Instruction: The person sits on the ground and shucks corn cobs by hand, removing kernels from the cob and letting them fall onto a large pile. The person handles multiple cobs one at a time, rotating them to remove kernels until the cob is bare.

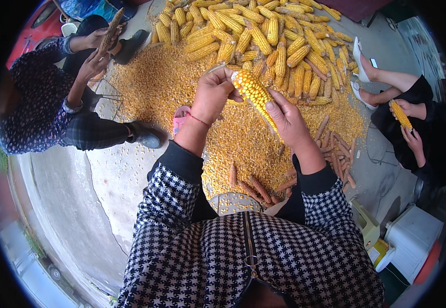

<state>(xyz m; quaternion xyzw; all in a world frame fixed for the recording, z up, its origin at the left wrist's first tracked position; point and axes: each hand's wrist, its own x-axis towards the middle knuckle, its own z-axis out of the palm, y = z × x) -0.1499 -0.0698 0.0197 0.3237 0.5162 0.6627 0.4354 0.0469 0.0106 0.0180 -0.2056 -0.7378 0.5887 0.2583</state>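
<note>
Both my hands hold one ear of yellow corn (254, 93) slantwise over a heap of loose kernels (238, 142). My left hand (214, 92) is at its upper end, fingers bent round some pale husk or silk at the base. My right hand (290, 117) grips the lower part, with the thumb along the kernels. The ear's kernels look full, and it narrows towards its lower tip. Beyond my hands lies a large pile of husked corn ears (261, 34). Bare reddish cobs (260, 188) lie just in front of me, and more cobs (338, 152) are at the right.
A person (46, 96) at the left holds a cob in both hands. Another person (411, 127) at the right, in white shoes (357, 61), holds a yellow ear. Plastic containers (413, 236) stand at lower right. A pink slipper (179, 117) shows beside my left wrist.
</note>
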